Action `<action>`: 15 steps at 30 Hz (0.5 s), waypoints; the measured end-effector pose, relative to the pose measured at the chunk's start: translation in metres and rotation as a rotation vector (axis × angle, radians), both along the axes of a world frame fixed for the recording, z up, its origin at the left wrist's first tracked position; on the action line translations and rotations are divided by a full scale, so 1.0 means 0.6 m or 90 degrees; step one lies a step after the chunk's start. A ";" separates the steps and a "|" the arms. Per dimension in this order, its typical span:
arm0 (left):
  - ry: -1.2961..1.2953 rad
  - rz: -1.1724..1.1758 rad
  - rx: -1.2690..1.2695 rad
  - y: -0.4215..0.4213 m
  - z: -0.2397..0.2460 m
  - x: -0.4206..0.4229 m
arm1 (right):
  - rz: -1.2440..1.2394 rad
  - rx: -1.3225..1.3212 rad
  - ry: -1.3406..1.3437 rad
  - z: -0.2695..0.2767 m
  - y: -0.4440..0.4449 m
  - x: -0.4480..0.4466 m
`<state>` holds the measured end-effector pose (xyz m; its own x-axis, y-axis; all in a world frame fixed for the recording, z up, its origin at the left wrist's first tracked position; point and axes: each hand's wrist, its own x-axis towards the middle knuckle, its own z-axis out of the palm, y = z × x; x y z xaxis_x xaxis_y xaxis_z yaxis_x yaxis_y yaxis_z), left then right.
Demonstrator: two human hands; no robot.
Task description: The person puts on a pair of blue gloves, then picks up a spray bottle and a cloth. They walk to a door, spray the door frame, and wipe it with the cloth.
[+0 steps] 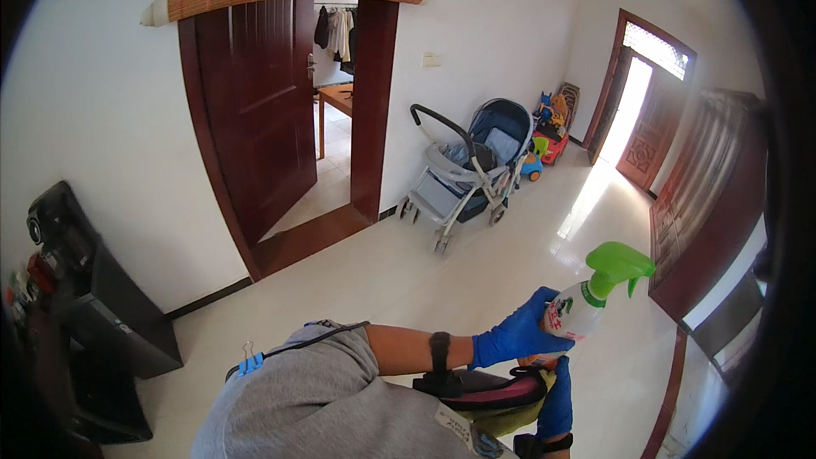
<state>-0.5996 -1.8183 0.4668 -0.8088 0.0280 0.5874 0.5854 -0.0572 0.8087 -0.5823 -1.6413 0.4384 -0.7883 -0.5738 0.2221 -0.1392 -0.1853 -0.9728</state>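
A clear spray bottle (577,306) with a green trigger head is tilted up to the right in front of my body. My left hand (519,335), in a blue glove, grips the bottle around its labelled body. Below it my right hand (556,395), also blue-gloved, is up against the orange lower end of the bottle. Its fingers are mostly hidden, so its hold cannot be made out. Close to my waist, between the forearms, is a black and pink fabric item (497,393), perhaps a pouch. Yellow-green cloth (510,421) shows under it.
A stroller (468,172) stands by the wall, with several toys (551,131) behind it. A dark red door (255,115) opens into a room with hanging clothes. Black cabinets (121,312) are at the left. A carved wooden panel (701,185) rises at the right.
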 end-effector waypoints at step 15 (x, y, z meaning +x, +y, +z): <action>-0.040 -0.085 -0.109 -0.064 0.039 -0.282 | -0.102 -0.048 -0.178 0.021 -0.033 -0.265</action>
<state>-0.7689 -1.8567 0.4902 -0.8262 0.2323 0.5132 0.5299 0.0113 0.8480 -0.7414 -1.6609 0.4512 -0.9036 -0.4279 0.0211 0.0984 -0.2551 -0.9619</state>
